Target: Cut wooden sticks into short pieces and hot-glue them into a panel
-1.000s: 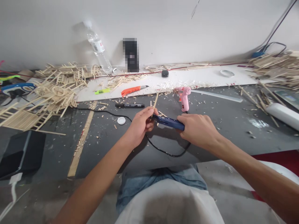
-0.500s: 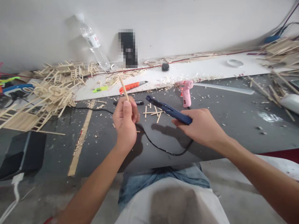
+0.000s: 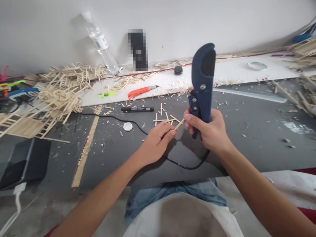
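Stick being held between two hands, blue tool standing upright in the right.
Left hand (image 3: 159,139) is pinching the thin wooden stick (image 3: 179,124) between thumb and fingers, closed firmly on it. Right hand (image 3: 211,130) is wrapping the blue hand tool (image 3: 201,82), palm closed, its fingertips apparently meeting the stick's far end too. Stick is slanting between the hands, over the dark tabletop (image 3: 118,154), probably held at both ends for control. Tool is pointing up, likely tucked aside to free the fingertips. Short sticks (image 3: 164,120) are lying loosely just beyond, seemingly within easy reach; black marker (image 3: 137,109) and orange knife (image 3: 140,92) are resting farther off.
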A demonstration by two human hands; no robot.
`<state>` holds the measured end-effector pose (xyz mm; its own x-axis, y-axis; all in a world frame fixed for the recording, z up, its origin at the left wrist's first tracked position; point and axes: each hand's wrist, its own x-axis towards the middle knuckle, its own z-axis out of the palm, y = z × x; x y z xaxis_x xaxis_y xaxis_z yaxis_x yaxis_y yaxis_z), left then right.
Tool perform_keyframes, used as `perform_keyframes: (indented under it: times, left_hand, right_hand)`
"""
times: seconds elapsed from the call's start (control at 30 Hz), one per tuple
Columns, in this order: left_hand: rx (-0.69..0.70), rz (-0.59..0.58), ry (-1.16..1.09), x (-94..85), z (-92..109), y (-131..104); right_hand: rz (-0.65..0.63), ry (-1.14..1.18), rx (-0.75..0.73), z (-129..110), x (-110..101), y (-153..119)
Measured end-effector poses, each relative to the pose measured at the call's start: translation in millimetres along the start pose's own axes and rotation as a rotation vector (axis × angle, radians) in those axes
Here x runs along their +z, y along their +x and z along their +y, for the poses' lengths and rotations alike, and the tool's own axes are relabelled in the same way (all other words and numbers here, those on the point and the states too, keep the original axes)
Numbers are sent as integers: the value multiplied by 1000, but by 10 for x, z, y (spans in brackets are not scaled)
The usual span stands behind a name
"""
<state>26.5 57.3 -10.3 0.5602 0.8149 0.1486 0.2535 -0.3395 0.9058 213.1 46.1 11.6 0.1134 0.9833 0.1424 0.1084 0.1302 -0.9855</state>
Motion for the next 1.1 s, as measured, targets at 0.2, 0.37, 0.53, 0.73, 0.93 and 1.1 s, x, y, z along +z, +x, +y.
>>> perform_keyframes:
  times: [0.2,0.37,0.53,0.73,0.93,1.1]
  left_hand:
    - [-20,-16,-20,5,-20,11]
    - [-128,15,-133,-32,-127,11]
    - [-151,94,-267,-97,-126,25]
    - [-162,61,-348,-143,-123,18]
    - [-167,56,-376,-176,-108,-9]
    - [-152,100,-382,-183,-104,24]
  right_hand:
    - [-9,-65,33,93,-54,-31]
    - [129,-184,-53,139,-71,-55]
    - [170,-189,-78,130,-74,-38]
    - [158,-211,-44,128,-81,-48]
    - [157,-216,-14,143,-77,-43]
    - [140,-218,-25,181,-73,-47]
